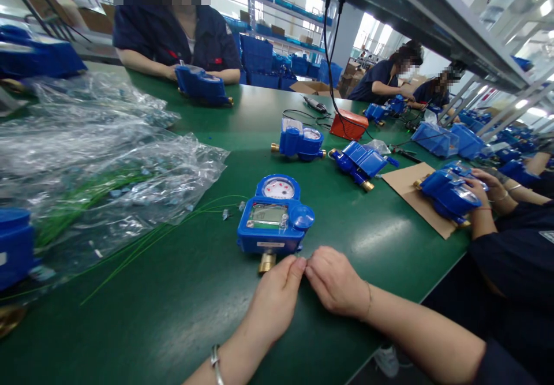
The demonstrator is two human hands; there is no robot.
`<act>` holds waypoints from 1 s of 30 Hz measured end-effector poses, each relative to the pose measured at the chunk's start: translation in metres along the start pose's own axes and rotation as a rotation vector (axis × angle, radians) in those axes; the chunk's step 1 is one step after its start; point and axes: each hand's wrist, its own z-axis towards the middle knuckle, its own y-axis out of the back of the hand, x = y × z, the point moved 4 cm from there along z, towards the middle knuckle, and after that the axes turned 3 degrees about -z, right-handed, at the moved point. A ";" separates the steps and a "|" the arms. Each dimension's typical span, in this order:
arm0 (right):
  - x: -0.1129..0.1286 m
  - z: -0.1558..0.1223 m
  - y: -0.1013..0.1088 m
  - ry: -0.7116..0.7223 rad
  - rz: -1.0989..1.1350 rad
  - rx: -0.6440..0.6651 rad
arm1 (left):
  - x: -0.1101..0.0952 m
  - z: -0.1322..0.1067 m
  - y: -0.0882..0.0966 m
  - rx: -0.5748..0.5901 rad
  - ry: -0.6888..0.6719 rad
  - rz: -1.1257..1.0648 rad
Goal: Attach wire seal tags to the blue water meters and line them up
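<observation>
A blue water meter (pixel 272 238) with a round dial and a small display lies face up on the green table, its brass pipe end toward me. Just off its lower right corner, my left hand (pixel 277 292) is closed with thumb and finger pinched. My right hand (pixel 337 278) is curled closed beside it, the fingertips of both hands almost touching. Whatever they pinch is too small to make out. Left of the meter, thin green wires (pixel 173 226) with small pale tags (pixel 225 215) stretch across the table.
Clear plastic bags (pixel 173 160) with green wires cover the left side. Two more meters (pixel 298 141) (pixel 361 163) lie beyond, near an orange box (pixel 348 124) with cables. At right, a co-worker's hands (pixel 480 194) hold a meter over cardboard (pixel 418 197). A person opposite (pixel 173 41) holds another.
</observation>
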 end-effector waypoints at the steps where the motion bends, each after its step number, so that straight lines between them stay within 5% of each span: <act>1: -0.004 0.003 -0.004 -0.118 0.198 0.040 | 0.000 0.000 0.000 -0.011 0.005 -0.011; 4: -0.006 0.005 -0.015 -0.373 0.551 0.147 | 0.000 0.001 0.000 -0.024 0.015 -0.035; 7: -0.002 0.002 -0.010 -0.358 0.451 0.109 | -0.001 0.000 0.001 -0.018 0.035 -0.049; 12: 0.007 -0.007 0.003 0.112 -0.303 -0.039 | 0.000 -0.001 -0.002 -0.048 0.099 -0.153; 15: 0.003 -0.006 0.001 0.253 -0.452 -0.045 | 0.002 -0.002 -0.006 -0.087 0.114 -0.234; 17: -0.002 0.000 0.000 0.124 -0.178 -0.002 | 0.003 -0.002 -0.008 -0.125 0.127 -0.276; 20: -0.014 0.006 -0.009 -0.394 0.605 0.134 | 0.003 -0.001 -0.011 -0.172 0.140 -0.319; 22: -0.012 0.006 -0.019 -0.630 0.918 0.232 | 0.003 0.000 -0.013 -0.197 0.146 -0.334; 26: -0.009 0.011 -0.028 -0.718 1.069 0.345 | 0.004 0.001 -0.012 -0.237 0.156 -0.313; 30: -0.014 0.015 -0.028 -0.740 1.081 0.305 | 0.009 0.002 -0.011 -0.221 0.174 -0.321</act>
